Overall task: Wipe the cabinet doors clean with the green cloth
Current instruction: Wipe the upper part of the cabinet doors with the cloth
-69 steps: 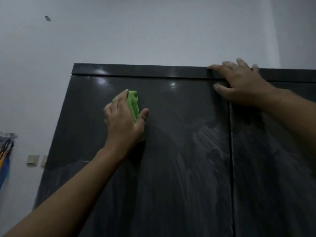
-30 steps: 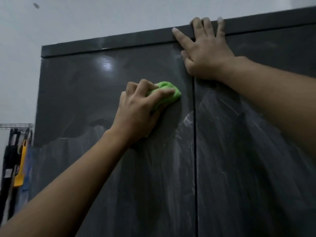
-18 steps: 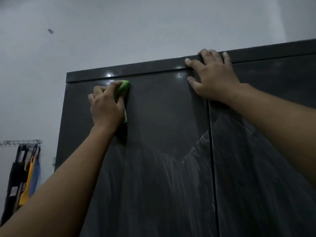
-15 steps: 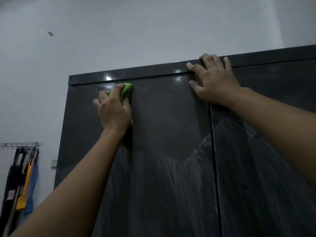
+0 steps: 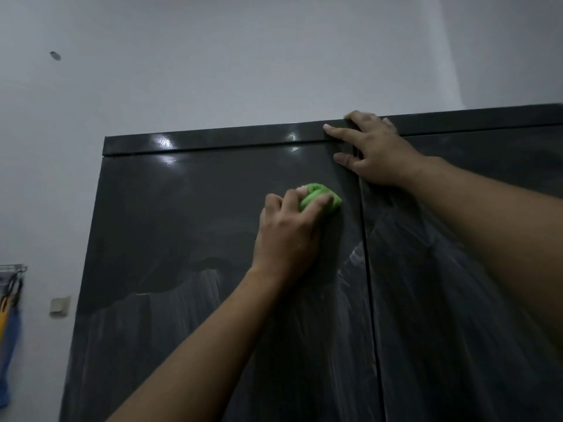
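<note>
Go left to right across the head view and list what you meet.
Hanging items → wall switch → left hand → cloth → right hand. The cabinet doors span behind both hands, so they are left out.

Left hand [image 5: 286, 236] presses green cloth [image 5: 320, 197] on left cabinet door [image 5: 182, 223]; right hand [image 5: 377, 153] braces top

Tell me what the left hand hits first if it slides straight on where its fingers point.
Probably the right hand, braced flat over the door seam: the left hand, gripping the green cloth, points up and right across the left door toward its thumb.
</note>
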Tool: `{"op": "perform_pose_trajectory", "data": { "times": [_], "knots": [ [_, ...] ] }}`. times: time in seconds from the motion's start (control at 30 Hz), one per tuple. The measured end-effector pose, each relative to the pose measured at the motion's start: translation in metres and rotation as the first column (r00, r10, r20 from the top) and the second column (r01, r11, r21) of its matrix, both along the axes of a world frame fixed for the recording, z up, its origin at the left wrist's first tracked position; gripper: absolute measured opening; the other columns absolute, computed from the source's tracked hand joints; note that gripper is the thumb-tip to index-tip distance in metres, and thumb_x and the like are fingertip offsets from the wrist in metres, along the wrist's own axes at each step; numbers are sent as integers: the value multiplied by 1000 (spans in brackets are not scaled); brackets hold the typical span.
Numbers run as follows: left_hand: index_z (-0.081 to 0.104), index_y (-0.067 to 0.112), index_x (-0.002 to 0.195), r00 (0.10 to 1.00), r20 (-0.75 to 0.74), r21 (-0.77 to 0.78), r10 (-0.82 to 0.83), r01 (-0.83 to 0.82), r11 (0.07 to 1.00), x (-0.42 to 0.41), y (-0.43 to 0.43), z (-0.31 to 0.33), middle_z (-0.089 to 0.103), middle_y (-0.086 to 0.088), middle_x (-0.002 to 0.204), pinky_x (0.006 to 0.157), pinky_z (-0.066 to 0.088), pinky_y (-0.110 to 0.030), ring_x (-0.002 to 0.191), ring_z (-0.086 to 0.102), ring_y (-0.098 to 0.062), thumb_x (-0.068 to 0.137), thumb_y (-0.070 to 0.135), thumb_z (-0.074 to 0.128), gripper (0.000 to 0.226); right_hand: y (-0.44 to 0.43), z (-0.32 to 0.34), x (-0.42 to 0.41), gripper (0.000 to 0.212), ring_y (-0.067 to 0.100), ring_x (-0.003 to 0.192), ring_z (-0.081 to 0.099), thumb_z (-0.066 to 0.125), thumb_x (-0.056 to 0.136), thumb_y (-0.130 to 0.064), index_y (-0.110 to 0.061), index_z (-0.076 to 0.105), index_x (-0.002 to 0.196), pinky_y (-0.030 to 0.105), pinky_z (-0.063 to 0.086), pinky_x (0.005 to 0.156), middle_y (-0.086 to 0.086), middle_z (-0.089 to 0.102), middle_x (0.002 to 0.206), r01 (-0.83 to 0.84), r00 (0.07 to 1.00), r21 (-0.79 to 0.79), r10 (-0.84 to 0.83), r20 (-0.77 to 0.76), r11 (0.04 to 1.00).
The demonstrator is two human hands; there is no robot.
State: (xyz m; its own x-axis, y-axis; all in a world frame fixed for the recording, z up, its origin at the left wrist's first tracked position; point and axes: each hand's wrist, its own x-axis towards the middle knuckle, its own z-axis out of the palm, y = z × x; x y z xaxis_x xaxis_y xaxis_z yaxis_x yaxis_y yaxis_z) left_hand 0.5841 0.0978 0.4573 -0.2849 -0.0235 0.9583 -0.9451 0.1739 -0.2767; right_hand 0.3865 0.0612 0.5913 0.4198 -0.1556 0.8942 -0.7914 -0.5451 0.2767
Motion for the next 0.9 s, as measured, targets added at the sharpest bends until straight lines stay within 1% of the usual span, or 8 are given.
{"op": "perform_pose_trajectory", "data": {
  "times": [0.17,0.23,0.33,0.4,0.53,0.67,0.83,0.9],
  "knots": [
    [55,33,137,965,258,69,46,-66,995,21,12,-17,55,-12,132,74,52,-44,97,49,-31,89,33,62,49,-2,-5,4,59,25,153,8,48,101,-47,-43,25,156,52,5,123,5,18,164,33,999,23,-33,14,999],
    [55,33,137,960,271,72,69,-91,993,35,19,-9,56,-13,129,73,53,-45,96,50,-32,89,33,60,48,0,-2,3,60,25,152,12,47,101,-49,-44,25,156,51,9,123,5,20,163,51,999,11,-51,2,999],
    [60,32,133,1000,1,3,31,-31,1000,48,22,21,58,-13,121,78,53,-47,92,48,-36,96,35,55,38,2,3,-1,60,23,148,22,46,99,-53,-45,25,155,49,19,121,3,26,159,99,995,-23,-100,-20,995],
    [62,31,133,982,-189,-36,-18,12,999,43,18,46,58,-12,118,86,47,-43,94,47,-37,96,29,59,36,2,6,-3,60,23,145,27,47,98,-55,-47,26,154,46,23,119,1,29,157,113,993,-31,-114,-28,993],
    [56,27,138,947,-313,-83,-68,44,996,9,2,64,55,-13,119,89,39,-39,97,45,-36,91,22,62,47,2,12,-2,60,26,139,35,54,97,-53,-45,33,153,43,27,116,2,37,152,85,995,-23,-86,-49,996],
    [56,26,137,988,-155,-84,-27,14,996,-17,-7,48,57,-14,123,79,46,-41,93,45,-34,95,27,59,42,3,21,-11,58,30,126,48,67,94,-31,-37,47,148,37,35,112,0,54,137,-88,995,48,90,-48,995],
    [55,33,137,989,138,50,-46,39,998,-15,1,29,55,-7,133,82,51,-45,98,43,-28,95,33,60,42,7,25,-11,72,30,141,38,66,95,-34,-24,30,157,38,30,118,5,43,154,-2,1000,85,3,-12,996],
    [52,38,139,956,291,172,-38,-13,985,-5,10,18,50,-4,138,84,47,-37,103,41,-26,94,35,56,45,8,22,-7,68,29,140,38,63,97,-35,-22,32,156,40,28,118,4,42,154,46,999,60,-45,-21,997]
  ]
}}
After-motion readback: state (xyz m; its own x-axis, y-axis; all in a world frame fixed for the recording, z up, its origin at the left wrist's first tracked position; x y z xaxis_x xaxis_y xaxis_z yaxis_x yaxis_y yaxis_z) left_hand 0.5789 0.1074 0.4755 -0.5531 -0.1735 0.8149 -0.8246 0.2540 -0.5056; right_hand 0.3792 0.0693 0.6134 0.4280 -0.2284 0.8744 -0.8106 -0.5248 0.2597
